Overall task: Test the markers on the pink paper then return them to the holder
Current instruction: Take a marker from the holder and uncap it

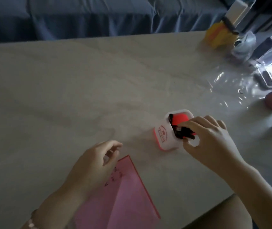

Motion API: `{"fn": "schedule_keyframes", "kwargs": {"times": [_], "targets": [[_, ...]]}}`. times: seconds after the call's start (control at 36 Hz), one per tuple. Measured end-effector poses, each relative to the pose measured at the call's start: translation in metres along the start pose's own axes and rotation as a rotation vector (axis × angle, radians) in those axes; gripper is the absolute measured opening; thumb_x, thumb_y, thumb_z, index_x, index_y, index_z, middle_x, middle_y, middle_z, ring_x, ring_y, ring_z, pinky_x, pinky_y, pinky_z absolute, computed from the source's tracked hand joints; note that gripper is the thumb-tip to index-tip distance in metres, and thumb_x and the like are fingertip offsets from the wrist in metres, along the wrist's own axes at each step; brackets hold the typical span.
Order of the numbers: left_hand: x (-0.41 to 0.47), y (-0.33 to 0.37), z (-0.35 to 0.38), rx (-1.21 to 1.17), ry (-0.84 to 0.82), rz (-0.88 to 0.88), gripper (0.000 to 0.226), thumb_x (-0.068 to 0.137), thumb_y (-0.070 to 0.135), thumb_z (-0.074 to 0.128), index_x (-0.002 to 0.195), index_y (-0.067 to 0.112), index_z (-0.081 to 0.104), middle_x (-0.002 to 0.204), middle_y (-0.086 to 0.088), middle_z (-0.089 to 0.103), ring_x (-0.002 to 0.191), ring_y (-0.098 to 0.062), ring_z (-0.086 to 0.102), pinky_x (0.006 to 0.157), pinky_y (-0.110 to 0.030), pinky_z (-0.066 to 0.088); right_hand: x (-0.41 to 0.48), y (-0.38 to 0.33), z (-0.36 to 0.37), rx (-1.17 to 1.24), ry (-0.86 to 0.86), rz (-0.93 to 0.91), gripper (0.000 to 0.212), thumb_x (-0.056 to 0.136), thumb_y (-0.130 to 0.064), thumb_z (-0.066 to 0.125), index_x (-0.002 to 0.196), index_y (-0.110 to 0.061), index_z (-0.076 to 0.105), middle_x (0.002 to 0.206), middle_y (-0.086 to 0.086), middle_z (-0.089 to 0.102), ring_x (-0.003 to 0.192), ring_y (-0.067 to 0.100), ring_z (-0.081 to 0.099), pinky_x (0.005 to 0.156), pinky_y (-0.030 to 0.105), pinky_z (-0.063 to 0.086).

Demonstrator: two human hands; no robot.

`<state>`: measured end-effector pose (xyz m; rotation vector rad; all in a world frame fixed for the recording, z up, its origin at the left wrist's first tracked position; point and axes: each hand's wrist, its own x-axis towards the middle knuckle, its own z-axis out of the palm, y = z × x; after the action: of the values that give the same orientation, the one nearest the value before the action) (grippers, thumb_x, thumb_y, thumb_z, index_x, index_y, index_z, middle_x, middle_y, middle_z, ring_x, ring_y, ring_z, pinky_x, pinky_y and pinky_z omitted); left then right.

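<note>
Our right hand pinches the black markers at the mouth of the holder, we judge to seat or draw them (which one, we cannot tell). Our left hand, relaxed and holding nothing, hovers left of the holder and nearer to us, over the pink paper, probably ready to steady it.

- We saw a white holder, red inside and red-printed, beside our right hand.
- Black markers sat between its fingertips.
- Pink paper, dark-scribbled, lay under our left hand.
</note>
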<state>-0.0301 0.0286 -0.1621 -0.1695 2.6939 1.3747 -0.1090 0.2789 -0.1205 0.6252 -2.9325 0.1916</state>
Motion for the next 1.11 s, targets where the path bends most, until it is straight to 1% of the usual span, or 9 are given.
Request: {"fn": "schedule_keyframes", "kwargs": {"times": [0.17, 0.31, 0.42, 0.5, 0.61, 0.78, 0.92, 1.03, 1.11], "targets": [[-0.006, -0.006, 0.008, -0.019, 0.027, 0.1, 0.021, 0.09, 0.023, 0.051, 0.093, 0.042, 0.056, 0.092, 0.017, 0.062, 0.091, 0.011, 0.053, 0.071, 0.001, 0.039, -0.007, 0.001, 0.012, 0.033, 0.13, 0.027, 0.023, 0.065, -0.005, 0.074, 0.085, -0.014, 0.067, 0.081, 0.004, 0.067, 0.078, 0.032, 0.058, 0.071, 0.037, 0.038], [-0.028, -0.006, 0.013, 0.036, 0.084, 0.157, 0.013, 0.082, 0.037, 0.047, 0.088, 0.047, 0.054, 0.09, 0.021, 0.064, 0.086, 0.008, 0.057, 0.072, -0.007, 0.044, -0.023, -0.019, -0.005, 0.218, 0.315, 0.074, 0.026, 0.071, -0.002, 0.069, 0.094, -0.012, 0.067, 0.086, 0.007, 0.066, 0.081, 0.029, 0.059, 0.071, 0.039, 0.049], [-0.045, -0.004, 0.014, 0.093, 0.222, 0.247, 0.025, 0.08, 0.038, 0.05, 0.101, 0.03, 0.061, 0.096, 0.018, 0.063, 0.094, 0.008, 0.054, 0.081, 0.002, 0.036, -0.043, -0.045, -0.029, 0.383, 0.486, -0.033, 0.022, 0.076, -0.012, 0.063, 0.097, -0.01, 0.067, 0.088, -0.001, 0.058, 0.078, -0.002, 0.05, 0.071, 0.009, 0.044], [-0.061, 0.006, 0.01, 0.085, 0.289, 0.326, 0.05, 0.079, 0.043, 0.044, 0.122, 0.018, 0.052, 0.112, 0.011, 0.056, 0.107, 0.005, 0.049, 0.09, 0.002, 0.029, -0.058, -0.07, -0.04, 0.544, 0.505, -0.116, 0.024, 0.079, -0.021, 0.059, 0.101, -0.014, 0.065, 0.089, -0.006, 0.056, 0.08, -0.003, 0.052, 0.072, 0.006, 0.043], [-0.083, 0.02, 0.004, 0.072, 0.256, 0.36, 0.059, 0.083, 0.048, 0.043, 0.133, 0.018, 0.041, 0.12, 0.017, 0.042, 0.117, 0.006, 0.038, 0.097, -0.001, 0.024, -0.074, -0.111, -0.038, 0.922, 0.393, -0.111, 0.023, 0.075, -0.028, 0.059, 0.098, -0.028, 0.061, 0.088, -0.02, 0.059, 0.079, 0.014, 0.061, 0.072, 0.02, 0.052], [-0.118, 0.007, -0.007, 0.171, 0.317, 0.285, 0.039, 0.085, 0.047, 0.03, 0.101, 0.023, 0.055, 0.082, 0.02, 0.047, 0.082, -0.007, 0.049, 0.07, -0.006, 0.034, -0.088, -0.162, -0.029, 1.656, 0.175, 0.125, 0.014, 0.071, -0.015, 0.066, 0.085, -0.016, 0.063, 0.063, -0.006, 0.064, 0.058, 0.006, 0.059, 0.055, 0.015, 0.048], [-0.14, 0.002, -0.014, 0.014, 0.187, 0.223, 0.025, 0.092, 0.033, 0.037, 0.107, 0.028, 0.057, 0.089, 0.014, 0.062, 0.088, -0.004, 0.059, 0.078, -0.026, 0.048, -0.089, -0.19, -0.005, 1.509, -0.23, 0.118, 0.003, 0.079, -0.01, 0.063, 0.079, -0.012, 0.065, 0.057, -0.001, 0.061, 0.052, 0.009, 0.054, 0.05, 0.019, 0.045], [-0.151, -0.004, -0.019, -0.098, 0.201, 0.177, 0.019, 0.095, 0.035, 0.038, 0.091, 0.038, 0.056, 0.081, 0.021, 0.064, 0.081, 0.0, 0.061, 0.072, -0.013, 0.044, -0.088, -0.198, 0.011, 1.418, -0.269, 0.135, 0.021, 0.083, -0.019, 0.06, 0.064, -0.009, 0.063, 0.049, -0.002, 0.057, 0.048, 0.01, 0.049, 0.049, 0.019, 0.039], [-0.154, -0.013, -0.02, -0.057, 0.192, 0.141, 0.02, 0.095, 0.039, 0.039, 0.09, 0.031, 0.056, 0.081, 0.017, 0.067, 0.074, -0.003, 0.062, 0.067, -0.02, 0.047, -0.09, -0.203, 0.018, 1.421, -0.317, 0.128, 0.023, 0.084, -0.02, 0.056, 0.065, -0.008, 0.063, 0.05, -0.001, 0.06, 0.049, 0.01, 0.05, 0.052, 0.022, 0.04]]}}
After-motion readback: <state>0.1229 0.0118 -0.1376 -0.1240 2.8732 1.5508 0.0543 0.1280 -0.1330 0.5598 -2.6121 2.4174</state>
